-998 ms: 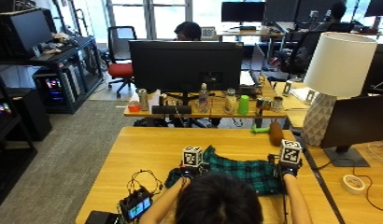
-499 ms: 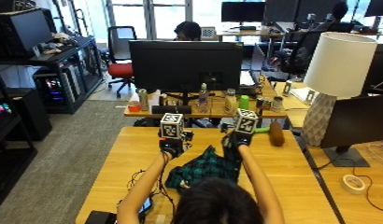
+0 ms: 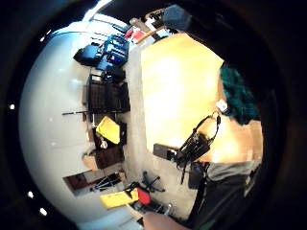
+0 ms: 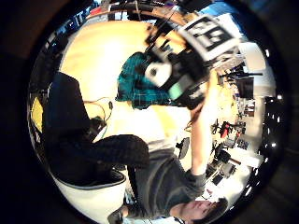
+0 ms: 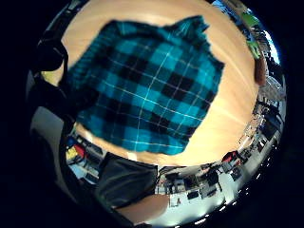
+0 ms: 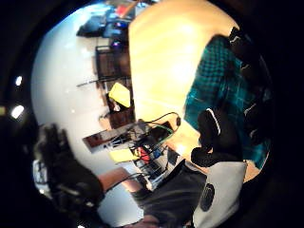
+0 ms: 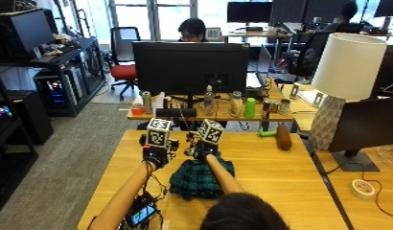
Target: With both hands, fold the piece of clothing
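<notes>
A teal and black plaid garment (image 7: pixel 195 183) lies folded into a compact bundle on the wooden table (image 7: pixel 279 172). My left hand (image 7: pixel 156 156) hovers just beyond the bundle's far left corner and holds nothing. My right hand (image 7: pixel 199 151) hangs over the bundle's far edge, its forearm crossing above the cloth. The right little finger side palm view looks down on the garment (image 5: pixel 147 90) lying free on the table. In the right thumb side palm view my right fingers (image 6: pixel 219 138) are loosely bent over the cloth (image 6: pixel 216 92), and the left hand (image 6: pixel 66 175) has spread fingers.
A small device with cables (image 7: pixel 141 214) lies at the table's near left. A brown object (image 7: pixel 283 137) and a green item (image 7: pixel 267 133) sit at the far right. A monitor (image 7: pixel 187 67) and bottles stand on the desk behind. A lamp (image 7: pixel 340 86) stands right.
The hands have come in from the spread garment's sides to its far edge, then shifted left and closer together. The garment went from a wide spread to a narrow bundle.
</notes>
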Demonstrator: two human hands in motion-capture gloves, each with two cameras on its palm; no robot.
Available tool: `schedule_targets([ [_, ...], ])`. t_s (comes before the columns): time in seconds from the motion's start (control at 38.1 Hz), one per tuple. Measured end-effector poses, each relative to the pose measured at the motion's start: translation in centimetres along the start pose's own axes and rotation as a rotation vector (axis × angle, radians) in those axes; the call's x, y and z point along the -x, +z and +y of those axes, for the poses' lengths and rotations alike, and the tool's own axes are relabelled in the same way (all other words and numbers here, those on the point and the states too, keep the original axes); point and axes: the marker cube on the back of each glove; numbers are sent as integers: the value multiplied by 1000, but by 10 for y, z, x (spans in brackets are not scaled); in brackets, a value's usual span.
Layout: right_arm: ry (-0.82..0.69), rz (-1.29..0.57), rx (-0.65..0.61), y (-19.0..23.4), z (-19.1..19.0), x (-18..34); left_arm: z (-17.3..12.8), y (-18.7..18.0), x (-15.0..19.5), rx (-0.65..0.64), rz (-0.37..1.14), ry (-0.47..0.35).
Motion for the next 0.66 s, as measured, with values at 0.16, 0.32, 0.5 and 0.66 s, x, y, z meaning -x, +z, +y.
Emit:
schedule_targets([
  [0.16, -87, 50, -224, -97, -4, -18, 2, -1, 1, 0, 25, -7],
  [0.32, -97, 113, -333, -165, 58, -34, -3, -3, -8, 17, -14, -18],
  [0.5, -156, 33, -439, -195, 99, -43, -12, 2, -17, 110, -62, -3],
  [0.66, -132, 76, -448, -197, 102, -54, -21, 2, -26, 151, -79, 25],
])
